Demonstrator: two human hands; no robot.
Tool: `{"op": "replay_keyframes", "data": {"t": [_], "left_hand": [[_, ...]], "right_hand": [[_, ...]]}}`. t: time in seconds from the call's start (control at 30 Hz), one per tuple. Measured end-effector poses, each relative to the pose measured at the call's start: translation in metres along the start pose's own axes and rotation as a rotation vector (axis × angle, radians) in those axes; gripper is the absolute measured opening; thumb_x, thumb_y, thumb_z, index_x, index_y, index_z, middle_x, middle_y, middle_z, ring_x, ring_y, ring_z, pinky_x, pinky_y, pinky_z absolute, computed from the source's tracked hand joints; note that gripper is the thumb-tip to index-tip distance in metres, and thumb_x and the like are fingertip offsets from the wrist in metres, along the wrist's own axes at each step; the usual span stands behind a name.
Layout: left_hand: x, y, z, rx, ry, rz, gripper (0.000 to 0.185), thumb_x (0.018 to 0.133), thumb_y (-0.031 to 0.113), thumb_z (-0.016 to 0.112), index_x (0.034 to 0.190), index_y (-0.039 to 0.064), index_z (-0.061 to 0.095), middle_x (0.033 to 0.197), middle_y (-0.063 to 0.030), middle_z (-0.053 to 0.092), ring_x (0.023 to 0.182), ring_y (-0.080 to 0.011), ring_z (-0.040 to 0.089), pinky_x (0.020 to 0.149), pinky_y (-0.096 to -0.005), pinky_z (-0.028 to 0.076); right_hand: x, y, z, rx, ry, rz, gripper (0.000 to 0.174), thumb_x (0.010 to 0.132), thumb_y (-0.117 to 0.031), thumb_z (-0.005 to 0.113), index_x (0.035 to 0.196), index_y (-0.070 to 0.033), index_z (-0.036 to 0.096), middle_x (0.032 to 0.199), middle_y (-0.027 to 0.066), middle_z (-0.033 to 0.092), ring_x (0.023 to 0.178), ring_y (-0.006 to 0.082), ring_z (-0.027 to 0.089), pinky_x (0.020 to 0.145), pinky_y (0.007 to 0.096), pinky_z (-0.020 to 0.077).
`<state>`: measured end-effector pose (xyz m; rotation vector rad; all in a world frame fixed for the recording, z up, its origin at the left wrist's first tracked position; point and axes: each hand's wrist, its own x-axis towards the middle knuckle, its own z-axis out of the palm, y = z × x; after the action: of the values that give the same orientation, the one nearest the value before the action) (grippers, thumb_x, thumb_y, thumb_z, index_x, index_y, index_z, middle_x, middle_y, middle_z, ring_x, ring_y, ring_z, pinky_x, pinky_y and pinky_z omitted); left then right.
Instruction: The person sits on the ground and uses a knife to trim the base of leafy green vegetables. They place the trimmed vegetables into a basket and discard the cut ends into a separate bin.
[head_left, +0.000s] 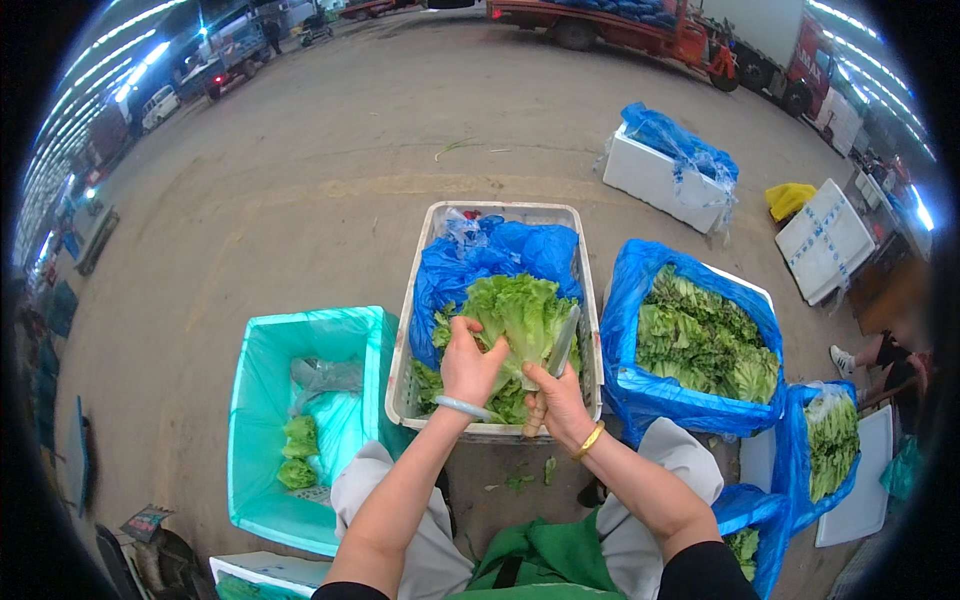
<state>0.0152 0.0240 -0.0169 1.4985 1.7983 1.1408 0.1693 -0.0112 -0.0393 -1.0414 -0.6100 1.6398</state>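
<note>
My right hand grips the wooden handle of a knife, blade pointing up, and its thumb presses at the base of a head of leaf lettuce. My left hand is at the lettuce's left side, thumb and fingers spread apart at the leaves; whether it grips any is unclear. Both hands are over a white plastic crate holding more lettuce and blue plastic film. Two small green heads lie inside a teal-lined box on the left.
Blue-lined boxes of leafy greens stand at the right, beside a smaller one. A white foam box is farther off. Foam lids lean at far right, near a seated person's leg. Vehicles are in the background.
</note>
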Motion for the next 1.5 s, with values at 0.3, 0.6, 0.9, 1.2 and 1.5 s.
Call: {"op": "replay_keyframes", "data": {"t": [0.3, 0.6, 0.9, 1.2, 1.5], "left_hand": [[0.009, -0.012, 0.016, -0.65, -0.018, -0.073, 0.031, 0.082, -0.001, 0.069, 0.101, 0.007, 0.046, 0.084, -0.0018, 0.058, 0.069, -0.0134, 0.058, 0.06, -0.0291, 0.047], [0.024, -0.031, -0.004, -1.284, -0.369, -0.531, 0.023, 0.086, 0.002, 0.069, 0.099, 0.009, 0.051, 0.086, -0.0019, 0.058, 0.07, -0.0133, 0.055, 0.056, -0.0263, 0.04], [0.048, -0.07, -0.03, -0.978, -0.216, -0.449, 0.042, 0.089, 0.02, 0.073, 0.117, 0.003, 0.047, 0.098, -0.0114, 0.061, 0.076, -0.02, 0.061, 0.06, -0.0307, 0.047], [-0.01, -0.009, 0.017, -1.122, -0.904, -0.474, 0.065, 0.1, 0.056, 0.05, 0.147, 0.013, 0.04, 0.14, -0.0102, 0.054, 0.124, -0.0257, 0.052, 0.098, -0.0451, 0.045], [-0.024, 0.008, 0.021, -1.3, -0.484, -0.442, 0.044, 0.099, 0.029, 0.063, 0.136, 0.011, 0.045, 0.131, -0.006, 0.057, 0.119, -0.0213, 0.057, 0.101, -0.0442, 0.048]], "right_hand": [[-0.001, -0.009, 0.008, 0.01, -0.079, 0.139, 0.026, 0.094, -0.021, 0.065, 0.112, -0.006, 0.054, 0.086, 0.0053, 0.062, 0.057, 0.0114, 0.053, 0.044, 0.0233, 0.0408], [0.015, -0.018, -0.008, 0.204, -0.209, 0.431, 0.032, 0.093, -0.029, 0.065, 0.114, -0.01, 0.049, 0.079, 0.0071, 0.057, 0.053, 0.0077, 0.044, 0.041, 0.0197, 0.0332], [0.026, -0.013, -0.062, 0.644, -0.261, 0.53, 0.034, 0.096, -0.039, 0.058, 0.109, -0.01, 0.044, 0.077, 0.0059, 0.051, 0.052, 0.0091, 0.041, 0.04, 0.0218, 0.0342], [0.016, -0.031, -0.047, 0.58, -0.554, 0.525, 0.045, 0.1, -0.049, 0.051, 0.116, -0.007, 0.053, 0.072, 0.0042, 0.051, 0.05, 0.0084, 0.04, 0.042, 0.0229, 0.0363], [0.001, -0.027, -0.015, -0.002, 0.164, -0.063, 0.016, 0.098, -0.019, 0.06, 0.101, -0.005, 0.055, 0.071, 0.0035, 0.054, 0.048, 0.0112, 0.051, 0.04, 0.0271, 0.0402]]}}
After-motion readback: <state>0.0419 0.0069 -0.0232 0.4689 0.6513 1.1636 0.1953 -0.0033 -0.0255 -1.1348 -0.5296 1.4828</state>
